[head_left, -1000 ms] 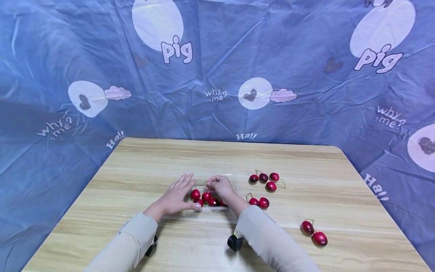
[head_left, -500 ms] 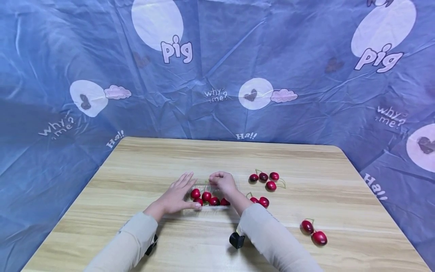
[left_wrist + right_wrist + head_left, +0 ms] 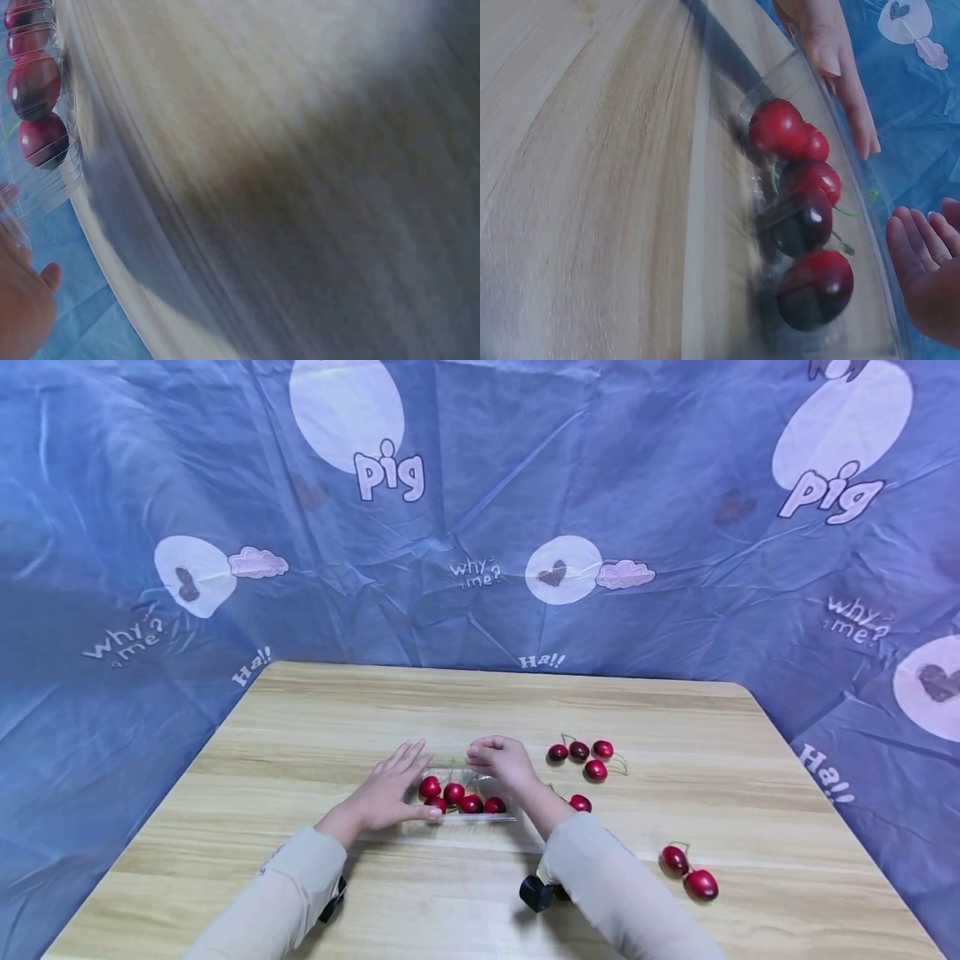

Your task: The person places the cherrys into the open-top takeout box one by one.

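In the head view a clear plastic box lies in the middle of the wooden table with several red cherries in it. My left hand rests over its left end, fingers straight and spread, thumb along the front edge. Just over the box's back right part is my right hand, its fingers loosely bent. Nothing shows between those fingers in the right wrist view, where they are beside the box wall. A dark red cherry lies at the near end of the row there.
Right of the box are several loose cherries with stems. Another cherry is beside the right forearm, which partly hides its neighbour. A joined pair of cherries lies nearer the front right. Blue printed cloth hangs behind the table.
My right hand has drawn back and to the right from above the cherries, uncovering the box's right end. The left hand stays in place.
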